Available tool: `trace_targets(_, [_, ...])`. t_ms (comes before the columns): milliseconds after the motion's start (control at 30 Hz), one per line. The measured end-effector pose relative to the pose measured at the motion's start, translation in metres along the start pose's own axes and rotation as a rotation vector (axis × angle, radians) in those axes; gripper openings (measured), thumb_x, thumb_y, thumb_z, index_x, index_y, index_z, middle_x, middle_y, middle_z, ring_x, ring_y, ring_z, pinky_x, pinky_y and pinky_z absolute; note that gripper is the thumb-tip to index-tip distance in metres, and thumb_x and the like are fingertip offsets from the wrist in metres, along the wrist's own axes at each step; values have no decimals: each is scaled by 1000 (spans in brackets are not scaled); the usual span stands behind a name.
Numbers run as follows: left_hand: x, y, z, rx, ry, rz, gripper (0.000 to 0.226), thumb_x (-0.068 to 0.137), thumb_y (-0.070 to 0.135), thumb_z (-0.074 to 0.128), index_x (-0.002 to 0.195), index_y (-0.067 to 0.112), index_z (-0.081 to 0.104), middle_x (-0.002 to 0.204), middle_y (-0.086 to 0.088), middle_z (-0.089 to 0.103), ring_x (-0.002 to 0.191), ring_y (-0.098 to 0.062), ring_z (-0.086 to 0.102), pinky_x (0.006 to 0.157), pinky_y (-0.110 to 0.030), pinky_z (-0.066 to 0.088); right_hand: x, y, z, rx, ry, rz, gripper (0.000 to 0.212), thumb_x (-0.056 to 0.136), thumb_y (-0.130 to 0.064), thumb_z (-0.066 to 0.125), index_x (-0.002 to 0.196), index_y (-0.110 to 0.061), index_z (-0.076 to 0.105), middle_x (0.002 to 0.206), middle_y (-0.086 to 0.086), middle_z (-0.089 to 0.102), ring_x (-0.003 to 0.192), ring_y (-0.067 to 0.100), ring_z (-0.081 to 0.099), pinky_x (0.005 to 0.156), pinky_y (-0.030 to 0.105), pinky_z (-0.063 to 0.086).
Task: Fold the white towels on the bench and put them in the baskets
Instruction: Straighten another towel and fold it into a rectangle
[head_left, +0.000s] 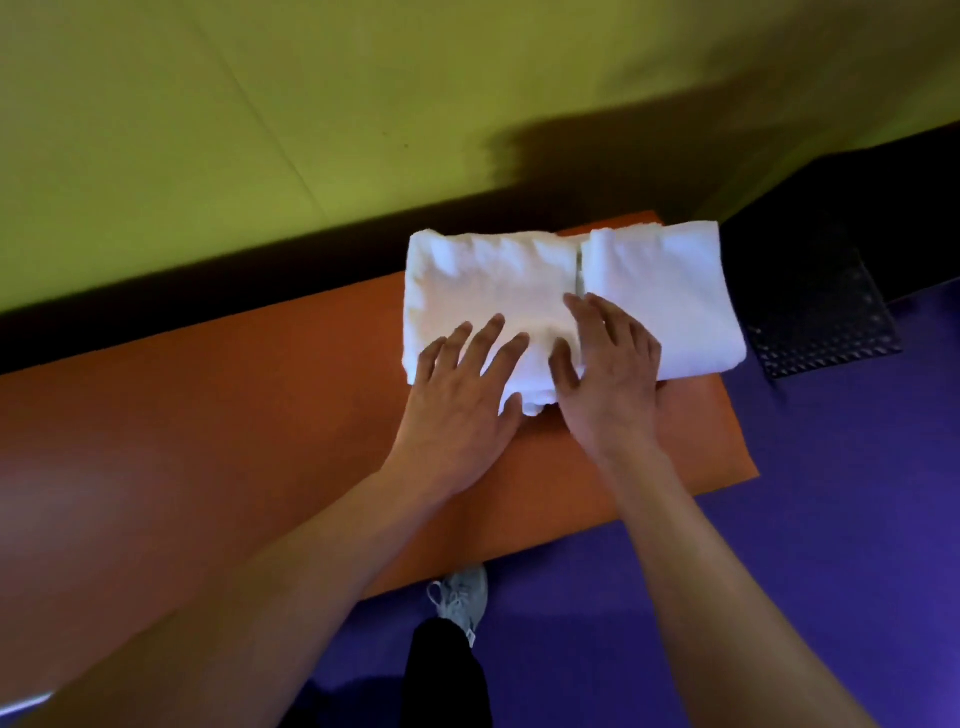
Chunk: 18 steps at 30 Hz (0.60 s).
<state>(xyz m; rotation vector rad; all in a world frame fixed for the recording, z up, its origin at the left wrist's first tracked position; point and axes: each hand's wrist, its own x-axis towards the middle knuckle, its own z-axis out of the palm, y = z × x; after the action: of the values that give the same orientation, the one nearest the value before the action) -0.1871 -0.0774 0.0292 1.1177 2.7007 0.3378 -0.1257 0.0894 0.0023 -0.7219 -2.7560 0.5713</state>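
White and soft, the folded towel (498, 291) lies on the orange bench (234, 415), near its right end. A second folded towel (670, 296) sits just beside it, touching. I see no words anywhere. My left hand (462, 395) presses flat on the near edge, fingers spread. My right hand (608, 374) presses flat too, fingers straight.

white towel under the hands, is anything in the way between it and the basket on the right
Nothing visible blocks it. Both the left hand and right hand rest flat on the white towel near the bench end. A second folded towel lies beside it toward the dark mesh basket, but lifting would clear it.
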Motion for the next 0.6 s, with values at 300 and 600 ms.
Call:
trace_targets(300, [-122, -109, -70, 59, 46, -216, 51, 93, 35, 54, 142, 24, 48, 152, -4, 44, 140, -27, 41, 111, -47, 33, -58, -159, 31, 114, -85, -169, 48, 92, -31, 50, 138, -21, 57, 137, 3, 59, 125, 24, 55, 106, 41, 41])
trace_targets(600, [-271, -226, -122, -45, 164, -405, 49, 89, 28, 60, 138, 22, 51, 147, -3, 48, 138, -27, 42, 109, -46, 35, -140, -332, 66, 91, -188, -349, 43, 99, -30, 52, 141, -22, 54, 140, 2, 57, 128, 21, 54, 108, 41, 41])
